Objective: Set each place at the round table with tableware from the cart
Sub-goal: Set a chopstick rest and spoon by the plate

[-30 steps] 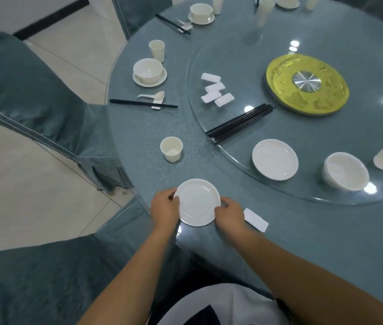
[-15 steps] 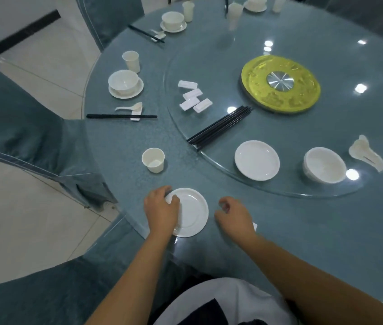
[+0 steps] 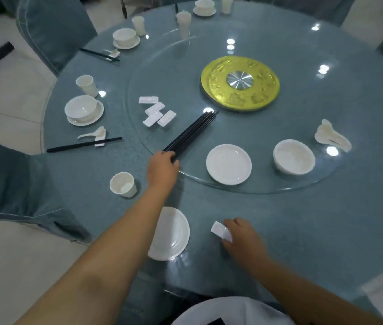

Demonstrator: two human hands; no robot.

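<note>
Now my left hand reaches across to the bundle of black chopsticks on the glass turntable, fingers curled over its near end. My right hand rests low on the table, pinching a small white chopstick rest. Between my arms sits a white plate at the table's edge, with a white cup well to its left. Farther along the turntable lie another plate, a bowl and spoons.
</note>
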